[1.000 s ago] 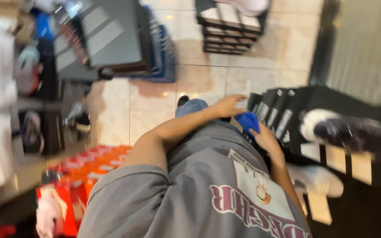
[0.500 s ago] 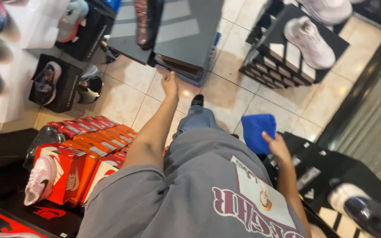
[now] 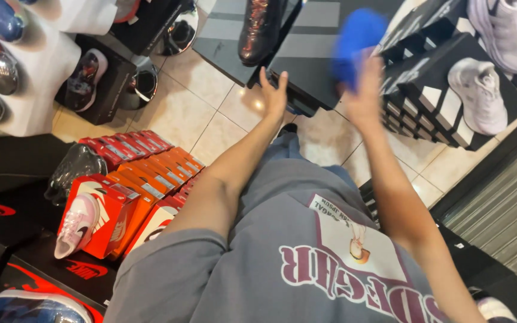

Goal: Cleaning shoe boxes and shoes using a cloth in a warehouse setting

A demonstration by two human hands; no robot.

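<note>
head view, shoe display aisle: i see the right hand (image 3: 365, 98) raised and closed around a blue cloth (image 3: 357, 42), which is smeared by motion and now sits up against the edge of the dark display stand (image 3: 321, 66); half a second ago the same cloth hung low by the person's right side, near the floor, so it has been lifted to stand height. the left hand (image 3: 274, 96) is empty, fingers spread wide, palm turned toward the stand just below the glossy black shoe (image 3: 261, 30) that rests on it; earlier it reached toward the same edge, and it has closed only a little on it. i judge that the cloth has come up to the work surface and that wiping of the stand or the shoe is in hand, with the left hand free to steady. to the right stand stacked black boxes (image 3: 444, 96) bearing a white trainer (image 3: 480, 96); lower left lie orange shoeboxes (image 3: 145, 179) and a pink shoe (image 3: 78, 222) over the tiled floor (image 3: 181, 113)
</note>
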